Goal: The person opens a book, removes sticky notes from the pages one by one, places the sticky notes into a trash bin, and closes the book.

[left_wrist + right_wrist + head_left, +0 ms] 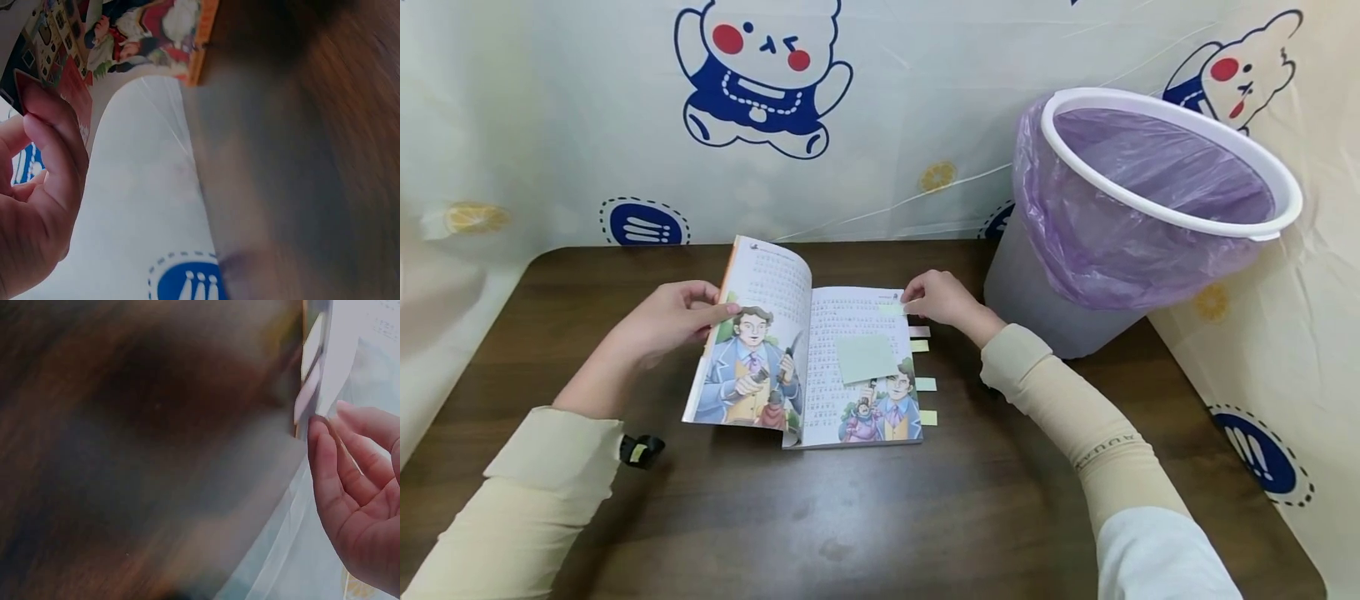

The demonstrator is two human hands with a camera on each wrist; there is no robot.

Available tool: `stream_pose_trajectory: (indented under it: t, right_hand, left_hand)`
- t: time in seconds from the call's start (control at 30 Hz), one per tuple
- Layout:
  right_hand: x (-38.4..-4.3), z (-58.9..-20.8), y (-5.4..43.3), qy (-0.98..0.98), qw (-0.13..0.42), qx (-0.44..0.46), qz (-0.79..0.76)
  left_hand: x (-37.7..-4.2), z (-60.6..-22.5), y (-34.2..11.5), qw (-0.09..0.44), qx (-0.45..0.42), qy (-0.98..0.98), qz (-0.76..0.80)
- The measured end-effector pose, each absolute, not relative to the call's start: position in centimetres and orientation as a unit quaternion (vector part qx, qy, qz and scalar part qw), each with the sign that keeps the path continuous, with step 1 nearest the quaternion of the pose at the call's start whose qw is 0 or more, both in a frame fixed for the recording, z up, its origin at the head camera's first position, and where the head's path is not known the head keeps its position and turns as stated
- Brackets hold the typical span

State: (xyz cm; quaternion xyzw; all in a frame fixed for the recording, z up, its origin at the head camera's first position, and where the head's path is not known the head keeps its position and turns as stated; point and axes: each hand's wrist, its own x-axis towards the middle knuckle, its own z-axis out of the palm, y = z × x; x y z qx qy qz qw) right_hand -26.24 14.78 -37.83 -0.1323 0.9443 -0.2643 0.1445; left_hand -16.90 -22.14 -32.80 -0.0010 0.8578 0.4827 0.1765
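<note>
An open illustrated book (838,417) lies on the table, its left part raised at a slant. My left hand (666,325) grips that part by its outer edge, thumb on the page and fingers behind the colourful cover (144,44). At the upper right corner of the right page, my right hand (946,297) pinches the outer end of a pale green sticky tab (891,309) with thumb and fingertips. In the right wrist view the fingertips are right at the page corner. A larger green sticky note (867,359) lies on the same page.
Several pink, green and yellowish tabs (927,384) stick out from the book's right edge. A grey bin (1037,279) with a purple liner (1052,242) and white rim stands at the back right. Patterned cloth (887,125) hangs behind the brown table (737,517).
</note>
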Motion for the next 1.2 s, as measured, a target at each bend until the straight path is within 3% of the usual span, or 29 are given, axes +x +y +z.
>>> stream_pose_trajectory:
  t: [0.33,0.57,0.73,1.2]
  right_hand:
    - [-25.4,-38.1,13.6,0.96,0.118,-0.152,-0.201]
    - [-24.6,-38.6,13.5,0.954,0.086,-0.241,-0.156]
    - [-24.1,-38.8,13.7,0.943,0.085,-0.285,-0.146]
    - [-23.6,-38.9,13.2,0.945,0.103,-0.304,-0.063]
  left_hand:
    - [-16.5,-34.0,-25.4,0.201,-0.025,0.882,0.425]
    - [-16.3,-35.1,-26.3,0.2,0.005,0.896,0.396]
    - [-16.0,-35.5,-26.5,0.22,0.01,0.898,0.381]
    - [-15.7,-36.5,-25.5,0.238,0.037,0.924,0.298]
